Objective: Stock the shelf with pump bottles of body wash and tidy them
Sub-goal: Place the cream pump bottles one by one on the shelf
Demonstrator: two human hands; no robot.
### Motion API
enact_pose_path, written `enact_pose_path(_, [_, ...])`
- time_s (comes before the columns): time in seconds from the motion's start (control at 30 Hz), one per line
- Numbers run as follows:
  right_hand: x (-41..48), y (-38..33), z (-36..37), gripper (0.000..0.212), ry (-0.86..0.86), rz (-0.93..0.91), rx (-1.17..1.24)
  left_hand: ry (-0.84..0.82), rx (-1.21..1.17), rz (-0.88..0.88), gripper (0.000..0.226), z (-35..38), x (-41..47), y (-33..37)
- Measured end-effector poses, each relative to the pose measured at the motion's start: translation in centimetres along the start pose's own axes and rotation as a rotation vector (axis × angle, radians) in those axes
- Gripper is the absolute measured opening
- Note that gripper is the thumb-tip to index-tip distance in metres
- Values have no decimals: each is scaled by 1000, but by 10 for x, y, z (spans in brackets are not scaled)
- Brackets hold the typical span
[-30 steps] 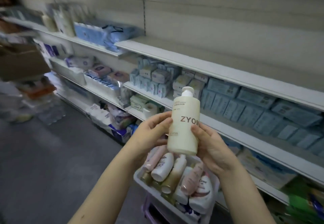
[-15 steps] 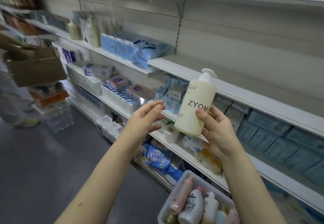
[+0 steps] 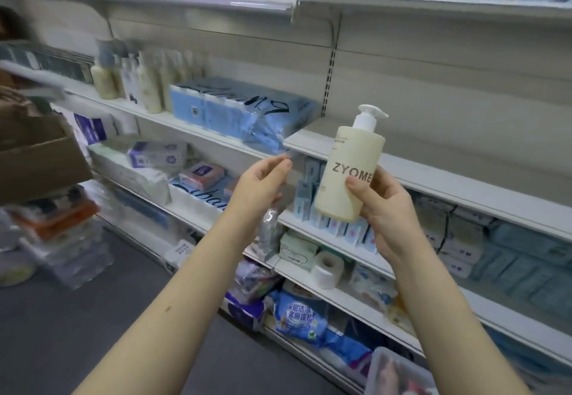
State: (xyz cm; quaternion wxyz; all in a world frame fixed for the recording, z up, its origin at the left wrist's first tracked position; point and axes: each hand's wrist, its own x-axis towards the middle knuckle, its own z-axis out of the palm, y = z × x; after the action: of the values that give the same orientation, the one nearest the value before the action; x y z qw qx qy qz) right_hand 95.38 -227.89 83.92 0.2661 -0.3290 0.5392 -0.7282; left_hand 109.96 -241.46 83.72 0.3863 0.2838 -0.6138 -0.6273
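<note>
Holding a cream plastic pump bottle (image 3: 349,159) in the right hand (image 3: 383,209), in front of the edge of a white metal shelf board (image 3: 458,187). Hovering the left hand (image 3: 260,190) just left of the bottle, apart from it. Finding a blue plastic-wrapped tissue pack (image 3: 235,110) lying on the adjoining board to the left, and a row of cream pump bottles (image 3: 148,88) standing further left on that same board. Finding a white paper toilet roll (image 3: 326,267) lying two boards lower, below the held bottle. Looking down on a clear plastic bin (image 3: 390,373) at bottom right, beside the right forearm, and a brown cardboard box (image 3: 37,159) far left, above the grey floor (image 3: 93,317).
</note>
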Motion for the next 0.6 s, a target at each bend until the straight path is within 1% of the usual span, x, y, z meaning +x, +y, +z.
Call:
enact_pose_path(0.1, [46, 12, 6, 55, 27, -18, -41, -17, 34, -8, 24, -1, 54, -6])
enact_pose_path(0.17, [82, 23, 11, 54, 52, -39, -58, -36, 76, -9, 31, -1, 92, -7])
enact_pose_path(0.23, [120, 34, 16, 49, 76, -65, -58, -40, 115, -28, 38, 1, 132, -8])
enact_pose_path(0.33, [168, 46, 25, 49, 114, -96, -90, -83, 184, -106, 48, 1, 180, -14])
enact_pose_path(0.47, [218, 60, 34, 51, 151, -120, -153, -270, 325, -255, 67, -7, 226, -32])
enact_pose_path(0.6, [248, 76, 35, 60, 211, -115, -247, -266, 353, -323, 68, -6, 266, -49])
